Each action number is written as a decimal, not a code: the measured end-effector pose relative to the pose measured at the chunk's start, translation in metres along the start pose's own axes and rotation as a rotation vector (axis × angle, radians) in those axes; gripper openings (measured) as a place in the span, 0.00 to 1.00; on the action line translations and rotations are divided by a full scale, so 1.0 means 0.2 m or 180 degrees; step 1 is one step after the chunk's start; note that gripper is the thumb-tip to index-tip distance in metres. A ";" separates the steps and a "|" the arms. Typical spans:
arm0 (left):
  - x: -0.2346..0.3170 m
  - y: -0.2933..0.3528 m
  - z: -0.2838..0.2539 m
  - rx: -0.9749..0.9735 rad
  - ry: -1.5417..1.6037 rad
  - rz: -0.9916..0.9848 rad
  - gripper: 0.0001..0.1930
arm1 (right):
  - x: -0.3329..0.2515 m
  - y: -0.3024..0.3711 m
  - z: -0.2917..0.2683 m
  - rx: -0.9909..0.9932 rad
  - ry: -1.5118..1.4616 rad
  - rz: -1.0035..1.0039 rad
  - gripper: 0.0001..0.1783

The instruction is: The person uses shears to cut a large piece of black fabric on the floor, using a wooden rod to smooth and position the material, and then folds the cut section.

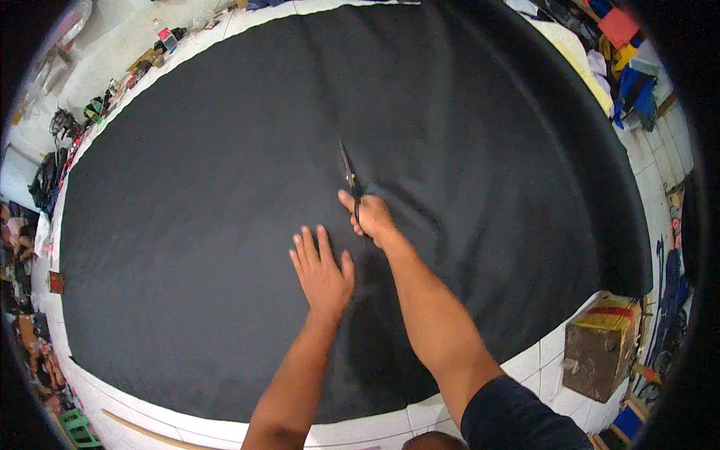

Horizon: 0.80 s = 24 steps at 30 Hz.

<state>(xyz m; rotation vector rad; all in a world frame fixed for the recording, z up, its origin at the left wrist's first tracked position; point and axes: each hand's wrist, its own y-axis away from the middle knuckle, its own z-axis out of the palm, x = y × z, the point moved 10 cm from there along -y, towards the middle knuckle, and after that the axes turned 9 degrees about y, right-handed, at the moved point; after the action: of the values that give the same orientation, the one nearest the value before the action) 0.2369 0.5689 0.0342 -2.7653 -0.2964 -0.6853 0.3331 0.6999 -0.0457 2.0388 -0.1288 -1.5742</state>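
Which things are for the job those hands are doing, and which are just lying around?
For the job:
scissors, held in the right fingers
black sheet, under the left fingers

Probably just lying around:
bottle
box

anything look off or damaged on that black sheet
No clear damage stands out. The black sheet is slightly uneven, though: it ripples right of the right hand and scissors, while around the left hand it lies flatter.

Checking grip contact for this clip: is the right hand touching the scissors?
Touching. The head view shows it: the right hand is closed around the handle end of the scissors, blades pointing away.
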 end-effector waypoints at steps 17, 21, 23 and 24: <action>-0.19 -0.24 0.25 -0.0782 -0.0259 -0.0788 0.41 | -0.09 -0.10 -0.03 -0.0452 -0.0547 0.0345 0.24; -0.18 -0.21 0.28 -0.0907 -0.0216 -0.0740 0.41 | -0.01 -0.20 -0.04 -0.0257 -0.0383 0.0389 0.23; -0.20 -0.20 0.30 -0.0949 -0.0269 -0.0758 0.41 | 0.00 -0.20 -0.04 -0.0085 -0.0284 0.0472 0.23; -0.21 -0.19 0.31 -0.0972 -0.0295 -0.0764 0.41 | 0.01 -0.19 -0.03 -0.0036 -0.0257 0.0516 0.22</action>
<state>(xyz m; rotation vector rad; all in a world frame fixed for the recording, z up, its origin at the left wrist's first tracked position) 0.2164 0.6188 -0.0298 -3.0902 -0.5972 -0.7116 0.3298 0.7340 -0.0642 1.9057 -0.3068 -1.5523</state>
